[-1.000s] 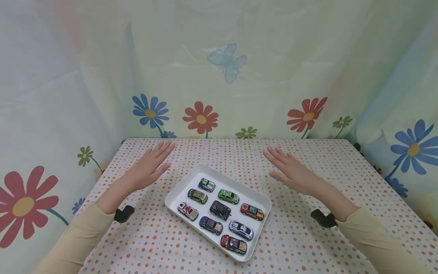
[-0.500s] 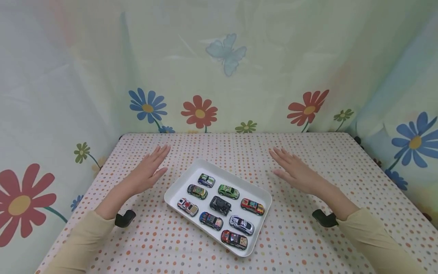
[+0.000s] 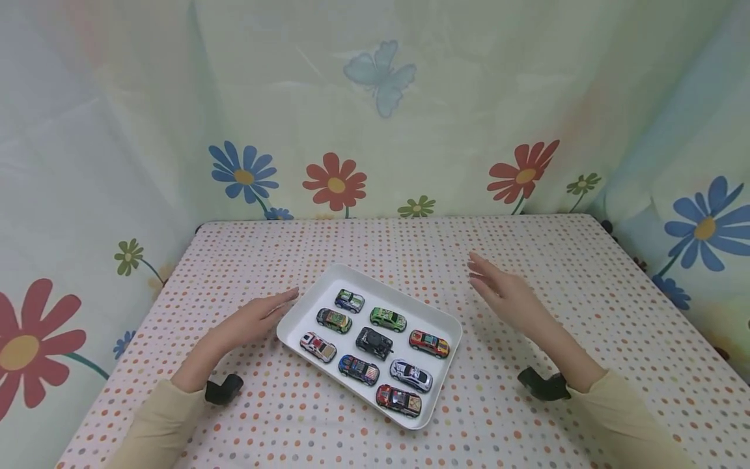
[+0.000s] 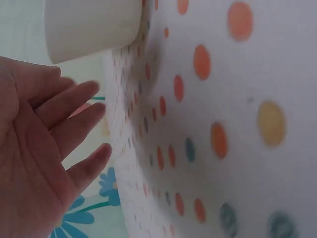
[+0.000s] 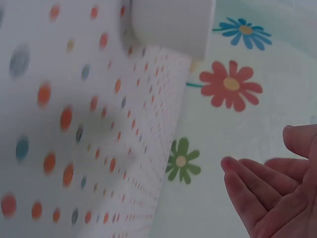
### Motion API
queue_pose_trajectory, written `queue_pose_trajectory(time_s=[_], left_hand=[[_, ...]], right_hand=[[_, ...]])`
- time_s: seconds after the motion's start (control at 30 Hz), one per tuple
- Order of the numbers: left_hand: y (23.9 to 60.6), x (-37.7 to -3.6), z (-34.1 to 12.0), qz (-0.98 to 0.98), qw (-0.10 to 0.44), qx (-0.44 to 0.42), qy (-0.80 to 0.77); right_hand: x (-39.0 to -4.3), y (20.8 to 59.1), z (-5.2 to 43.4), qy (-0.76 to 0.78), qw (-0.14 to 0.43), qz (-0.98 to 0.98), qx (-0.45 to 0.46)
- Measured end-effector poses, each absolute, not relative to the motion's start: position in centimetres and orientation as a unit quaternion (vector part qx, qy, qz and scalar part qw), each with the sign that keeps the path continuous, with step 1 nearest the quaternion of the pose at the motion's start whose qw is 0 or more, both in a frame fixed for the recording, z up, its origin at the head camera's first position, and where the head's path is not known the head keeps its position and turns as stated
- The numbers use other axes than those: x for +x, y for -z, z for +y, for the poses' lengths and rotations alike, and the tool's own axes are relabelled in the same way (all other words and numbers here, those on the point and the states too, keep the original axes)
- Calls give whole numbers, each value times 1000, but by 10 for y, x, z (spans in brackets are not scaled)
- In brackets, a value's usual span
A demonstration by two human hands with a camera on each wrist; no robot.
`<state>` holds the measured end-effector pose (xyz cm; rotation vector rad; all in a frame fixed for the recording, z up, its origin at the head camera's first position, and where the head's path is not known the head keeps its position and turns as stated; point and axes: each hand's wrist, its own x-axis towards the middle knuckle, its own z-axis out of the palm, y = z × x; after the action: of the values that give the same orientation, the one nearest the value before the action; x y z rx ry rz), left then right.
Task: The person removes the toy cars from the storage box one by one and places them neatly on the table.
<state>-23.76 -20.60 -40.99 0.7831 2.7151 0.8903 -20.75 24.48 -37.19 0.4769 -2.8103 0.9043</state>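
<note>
A white tray (image 3: 305,306) lies slantwise on the dotted tablecloth and holds several small toy cars, among them a black one (image 3: 375,341) in the middle and a green one (image 3: 388,319). My left hand (image 3: 249,320) hovers low at the tray's left edge, fingers straight, holding nothing; its palm (image 4: 29,148) faces the tray's outer wall (image 4: 91,25). My right hand (image 3: 505,293) floats open to the right of the tray, fingers (image 5: 252,193) extended and apart from the tray wall (image 5: 171,22).
The table (image 3: 586,273) is covered in a cloth with coloured dots. Flowered curtains (image 3: 375,130) close it in at the back and on both sides. Black wrist mounts (image 3: 541,385) sit by both sleeves.
Both hands have dropped lower and come in toward the tray. The left hand moved most and now reaches the tray's left edge. The cars and tray stay where they were.
</note>
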Motion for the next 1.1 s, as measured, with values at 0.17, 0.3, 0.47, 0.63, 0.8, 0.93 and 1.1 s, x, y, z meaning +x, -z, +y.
queue_pose_trajectory(time_s=[0.17, 0.3, 0.47, 0.63, 0.8, 0.93, 1.1], left_hand=[[414, -234, -204, 911, 87, 253, -314], [417, -235, -204, 906, 86, 243, -335], [421, -236, -205, 898, 83, 246, -355], [423, -235, -204, 900, 78, 246, -350], [422, -235, -202, 903, 79, 240, -348], [421, -234, -202, 902, 80, 242, -349], [421, -233, -204, 899, 102, 237, -353]], right_hand=[[-194, 374, 226, -308, 91, -927, 193], [-184, 376, 212, -275, 47, -929, 245], [-179, 379, 196, -207, -45, -935, 285], [-181, 386, 188, -170, -79, -938, 293], [-183, 391, 183, -150, -67, -946, 279], [-183, 392, 179, -131, -63, -953, 264], [-183, 392, 175, -98, -59, -957, 267]])
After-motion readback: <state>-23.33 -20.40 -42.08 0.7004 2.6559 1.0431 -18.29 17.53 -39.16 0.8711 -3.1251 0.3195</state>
